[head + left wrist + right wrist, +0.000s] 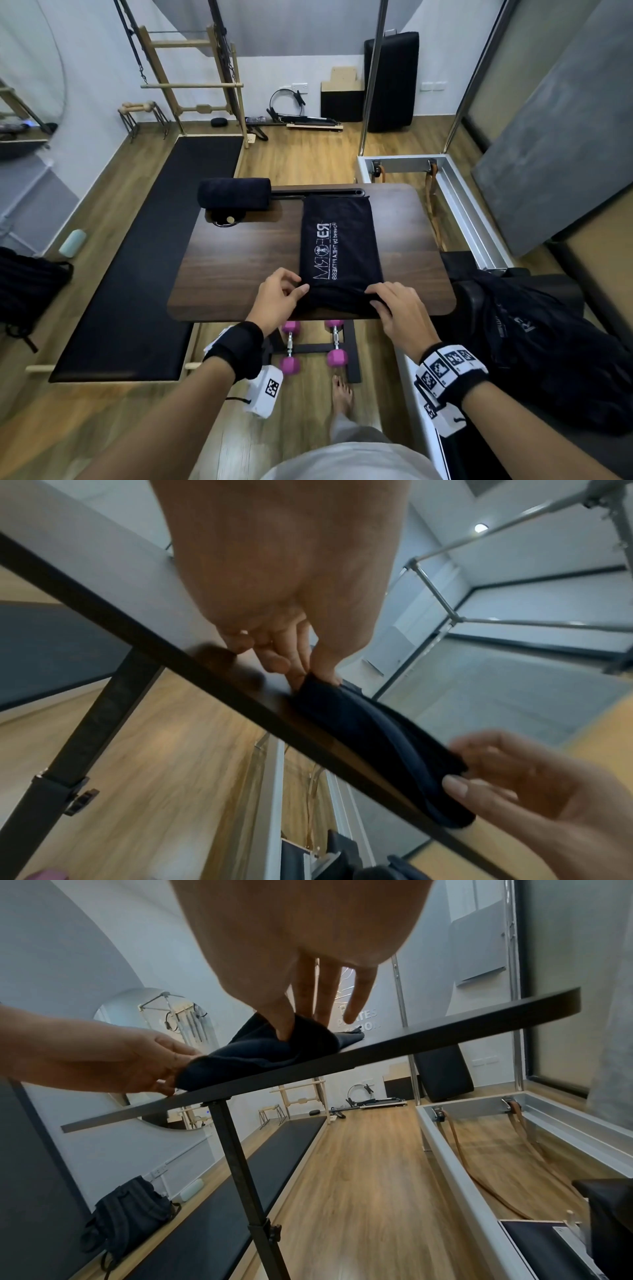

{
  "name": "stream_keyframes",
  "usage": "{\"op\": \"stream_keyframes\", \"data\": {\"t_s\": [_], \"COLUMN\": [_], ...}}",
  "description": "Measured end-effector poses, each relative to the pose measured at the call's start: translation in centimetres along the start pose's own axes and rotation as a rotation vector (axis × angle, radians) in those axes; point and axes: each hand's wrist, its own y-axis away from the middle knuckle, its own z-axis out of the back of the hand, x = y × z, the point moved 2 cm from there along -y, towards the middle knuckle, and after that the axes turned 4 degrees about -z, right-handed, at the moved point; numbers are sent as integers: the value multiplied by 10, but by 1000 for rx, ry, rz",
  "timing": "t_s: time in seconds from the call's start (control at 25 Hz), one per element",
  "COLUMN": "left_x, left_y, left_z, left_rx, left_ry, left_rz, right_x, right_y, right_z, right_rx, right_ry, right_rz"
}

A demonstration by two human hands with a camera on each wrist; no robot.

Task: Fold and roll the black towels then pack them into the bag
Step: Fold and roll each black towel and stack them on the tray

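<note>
A black towel (339, 246) with white lettering lies folded into a long strip on the dark wooden table (233, 267), running away from me. Its near end is turned up into a small roll at the table's front edge. My left hand (284, 291) pinches the left end of that roll (369, 731) between thumb and fingers. My right hand (387, 301) grips the right end, fingers over the top and thumb (284, 1026) pressed into the cloth (267, 1047). A finished rolled towel (234, 198) sits at the table's far left corner. A black bag (548, 342) with printing lies crumpled to my right.
Pink dumbbells (291, 363) stand on the table's base under the front edge, beside my bare foot (342, 390). A long black mat (154, 257) runs along the left. A black backpack (27, 284) leans at the left wall. A reformer frame (455, 192) stands at the right.
</note>
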Motion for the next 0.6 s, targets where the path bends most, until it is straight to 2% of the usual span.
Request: {"op": "stream_keyframes", "data": {"t_s": [0.08, 0.2, 0.28, 0.48, 0.6], "left_x": [-1, 0, 2, 4, 1], "left_y": [-7, -19, -24, -31, -37], "left_z": [0, 0, -1, -1, -1], "left_rx": [11, 32, 65, 96, 100], "left_ry": [15, 4, 6, -43, -76], "left_rz": [81, 153, 172, 181, 203], "right_x": [-6, -18, -20, 3, 15], "right_y": [-6, -15, -19, -11, -8], "right_z": [0, 0, 1, 7, 2], "right_rx": [4, 27, 81, 52, 58], "right_ry": [-66, -154, -156, 142, 240], "right_rz": [-26, -203, -253, 100, 195]}}
